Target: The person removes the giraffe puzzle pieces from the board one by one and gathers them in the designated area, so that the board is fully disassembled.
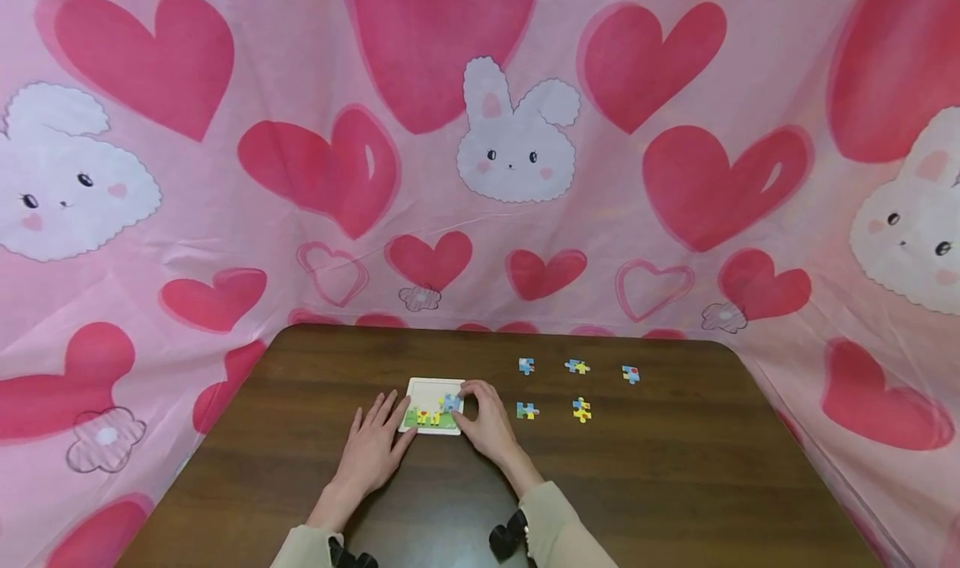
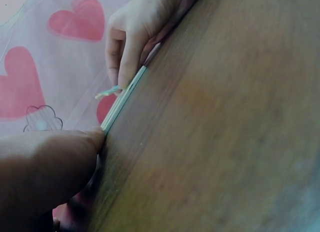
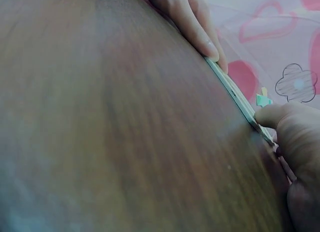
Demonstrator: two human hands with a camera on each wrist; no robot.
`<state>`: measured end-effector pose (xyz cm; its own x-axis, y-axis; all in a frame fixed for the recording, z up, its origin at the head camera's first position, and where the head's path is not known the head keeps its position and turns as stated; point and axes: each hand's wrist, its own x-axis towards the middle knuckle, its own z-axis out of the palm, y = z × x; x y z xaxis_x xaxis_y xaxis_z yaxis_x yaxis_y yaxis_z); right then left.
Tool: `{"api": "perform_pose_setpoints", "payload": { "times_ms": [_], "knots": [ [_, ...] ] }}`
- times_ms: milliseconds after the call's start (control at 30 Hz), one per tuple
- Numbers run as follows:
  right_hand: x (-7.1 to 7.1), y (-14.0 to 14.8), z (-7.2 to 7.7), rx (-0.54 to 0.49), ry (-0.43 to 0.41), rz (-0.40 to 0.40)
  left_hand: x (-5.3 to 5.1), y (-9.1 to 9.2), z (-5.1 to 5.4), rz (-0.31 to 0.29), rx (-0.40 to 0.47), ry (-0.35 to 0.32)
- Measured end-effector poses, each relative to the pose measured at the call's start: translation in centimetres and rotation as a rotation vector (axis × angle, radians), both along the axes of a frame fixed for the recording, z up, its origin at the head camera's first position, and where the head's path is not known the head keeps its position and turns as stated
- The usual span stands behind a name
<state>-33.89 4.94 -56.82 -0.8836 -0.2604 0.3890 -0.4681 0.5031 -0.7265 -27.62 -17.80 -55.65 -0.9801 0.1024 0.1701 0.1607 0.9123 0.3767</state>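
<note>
A small white-framed puzzle tray [image 1: 435, 381] lies on the table in the head view, its lower part covered by joined green and yellow pieces [image 1: 427, 419]. My left hand [image 1: 375, 445] rests against the tray's left side with fingers extended, the thumb at the lower left corner. Over the tray's right part, my right hand [image 1: 491, 426] pinches a blue jigsaw piece [image 1: 452, 402] between thumb and fingers. Seen edge-on in the left wrist view, that piece [image 2: 107, 92] is tilted above the frame. The right wrist view shows it [image 3: 263, 99] beside the right thumb.
To the tray's right, several loose jigsaw pieces lie apart in two rows, among them a blue one [image 1: 527, 366] and a yellow one [image 1: 582, 410]. The brown wooden table [image 1: 675, 468] meets a pink heart-print cloth [image 1: 480, 218] at its back and sides.
</note>
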Motion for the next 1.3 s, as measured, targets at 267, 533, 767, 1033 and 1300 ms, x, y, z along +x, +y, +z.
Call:
{"api": "perform_pose_setpoints", "payload": {
  "times_ms": [267,533,767,1033,1300],
  "knots": [
    [-0.06,0.03,-0.21,0.003,0.037,-0.006,-0.14,-0.06,-0.4,0.003,0.005,-0.023],
    [0.02,-0.11,-0.49,0.051,0.174,-0.009,-0.26,-0.18,-0.08,0.0,0.011,-0.039],
    [0.41,-0.08,-0.19,-0.016,0.14,-0.043,-0.11,-0.1,-0.11,0.002,0.01,-0.038],
    [0.59,-0.12,-0.02,0.018,0.124,-0.067,0.03,0.01,0.05,0.005,0.013,-0.026],
    [0.62,0.0,0.07,-0.015,0.062,-0.062,0.07,0.0,-0.14,0.008,0.018,-0.038]
  ]
}}
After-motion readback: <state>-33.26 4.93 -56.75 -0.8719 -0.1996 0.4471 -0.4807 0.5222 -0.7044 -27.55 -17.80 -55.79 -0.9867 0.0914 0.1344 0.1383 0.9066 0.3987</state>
